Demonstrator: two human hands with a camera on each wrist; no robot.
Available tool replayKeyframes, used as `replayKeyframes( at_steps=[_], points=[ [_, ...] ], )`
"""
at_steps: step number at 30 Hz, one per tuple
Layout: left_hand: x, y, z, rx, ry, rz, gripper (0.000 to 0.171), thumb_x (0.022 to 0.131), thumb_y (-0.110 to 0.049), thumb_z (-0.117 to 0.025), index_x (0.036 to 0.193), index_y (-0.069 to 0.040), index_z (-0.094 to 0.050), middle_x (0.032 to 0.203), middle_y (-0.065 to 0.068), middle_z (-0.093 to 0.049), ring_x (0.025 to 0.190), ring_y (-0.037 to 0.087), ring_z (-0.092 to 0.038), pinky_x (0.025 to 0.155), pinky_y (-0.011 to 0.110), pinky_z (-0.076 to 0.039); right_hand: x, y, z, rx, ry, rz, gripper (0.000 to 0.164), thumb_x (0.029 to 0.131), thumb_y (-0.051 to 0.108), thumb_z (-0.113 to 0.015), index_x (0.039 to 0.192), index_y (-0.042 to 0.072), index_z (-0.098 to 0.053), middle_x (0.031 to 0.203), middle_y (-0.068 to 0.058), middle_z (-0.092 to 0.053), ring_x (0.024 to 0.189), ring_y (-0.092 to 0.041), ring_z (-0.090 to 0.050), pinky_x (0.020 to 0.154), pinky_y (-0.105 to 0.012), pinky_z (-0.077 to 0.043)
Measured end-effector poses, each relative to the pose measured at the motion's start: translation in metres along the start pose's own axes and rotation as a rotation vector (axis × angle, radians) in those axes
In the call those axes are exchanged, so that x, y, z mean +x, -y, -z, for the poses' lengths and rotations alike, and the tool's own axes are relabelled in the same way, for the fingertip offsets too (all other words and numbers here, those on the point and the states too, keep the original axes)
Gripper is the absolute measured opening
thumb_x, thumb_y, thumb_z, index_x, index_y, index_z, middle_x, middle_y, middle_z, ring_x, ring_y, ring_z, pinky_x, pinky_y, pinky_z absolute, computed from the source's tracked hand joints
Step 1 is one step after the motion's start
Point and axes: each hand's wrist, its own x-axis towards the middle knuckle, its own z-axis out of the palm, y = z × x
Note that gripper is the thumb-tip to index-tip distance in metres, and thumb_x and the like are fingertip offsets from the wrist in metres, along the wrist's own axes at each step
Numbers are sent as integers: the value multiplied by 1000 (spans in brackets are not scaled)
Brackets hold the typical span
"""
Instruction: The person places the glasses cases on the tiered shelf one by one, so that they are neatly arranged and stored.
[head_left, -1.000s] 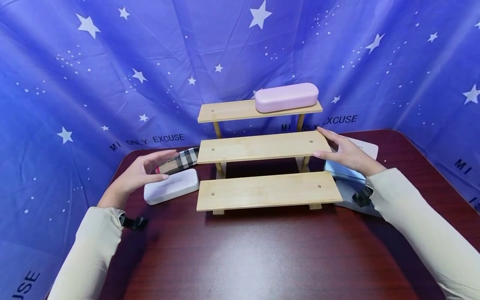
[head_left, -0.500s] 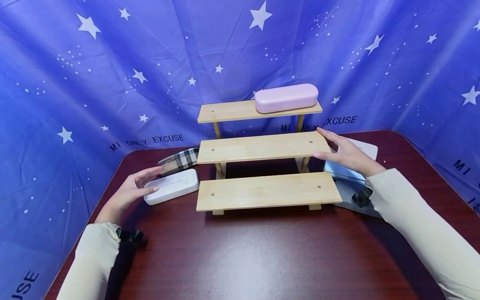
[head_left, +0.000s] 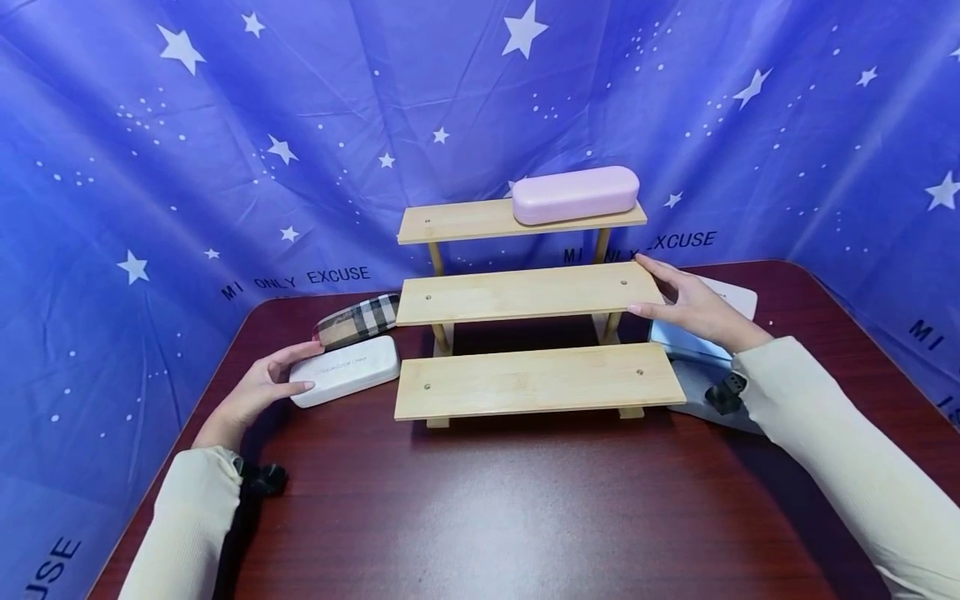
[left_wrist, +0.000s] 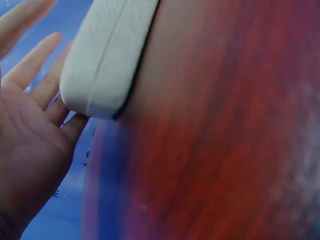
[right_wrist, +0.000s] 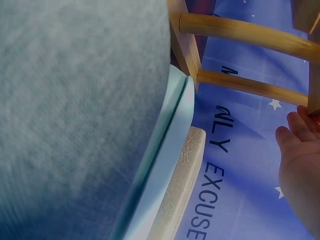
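My left hand (head_left: 258, 385) is at the left end of a white glasses case (head_left: 356, 372), thumb on its near side and fingers along its far edge. In the left wrist view the fingers reach behind the end of that case (left_wrist: 107, 65). A plaid glasses case (head_left: 360, 322) lies just behind it. My right hand (head_left: 693, 310) holds the right end of the middle tier of a three-tier wooden display rack (head_left: 525, 293), thumb at the front and fingers at the back. Its fingertips meet the wood in the right wrist view. On the top tier sits a pink glasses case (head_left: 577, 196).
Right of the rack, partly under my right arm, lie a light blue case (head_left: 686, 340), a grey case (head_left: 697, 387) and a whitish case (head_left: 738, 297). The dark red table (head_left: 480, 508) extends in front. A blue star-printed curtain (head_left: 337, 100) stands behind.
My left hand has moved down and left from over the plaid and white cases, and its fingers have closed in around the white case's left end. The right hand stays on the rack.
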Motion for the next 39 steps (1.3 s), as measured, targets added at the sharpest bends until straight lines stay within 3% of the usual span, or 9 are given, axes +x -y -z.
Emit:
replayKeyframes(
  at_steps=[10,18,21,30,39],
  points=[
    [1,11,1,16,10,94,65,80,5,-65,139,8,-37,135,-2,-48,108,2,-47,88,12,-37,0,2,-1,-12,7,-3,86,87,39,-65,152,24,-12,158,-9,-8,143,-33,-8,109,-62,-17],
    [1,14,1,88,15,152,77,76,2,-72,143,2,-34,121,-15,-51,98,1,-50,83,11,-40,0,-2,0,-11,-1,-2,85,87,37,-66,152,28,-12,158,-9,-9,143,-32,-7,108,-63,-14],
    [0,12,1,152,20,182,80,75,-3,-75,144,-3,-35,122,-12,-51,98,1,-50,84,11,-38,0,-2,0,5,-4,2,85,87,36,-66,152,28,-13,158,-8,-9,144,-31,-7,109,-63,-14],
    [2,8,2,313,43,224,84,74,-17,-80,146,-12,-37,133,14,-49,102,3,-48,85,12,-38,0,-3,0,19,-14,19,84,87,35,-66,151,29,-13,158,-7,-10,144,-29,-7,109,-62,-15],
    [1,6,7,397,21,252,82,72,-24,-82,143,-12,-42,131,13,-53,100,4,-50,81,14,-41,0,-2,-1,42,-6,19,85,87,33,-67,152,24,-13,158,-6,-10,144,-27,-9,111,-56,-19]
  ],
)
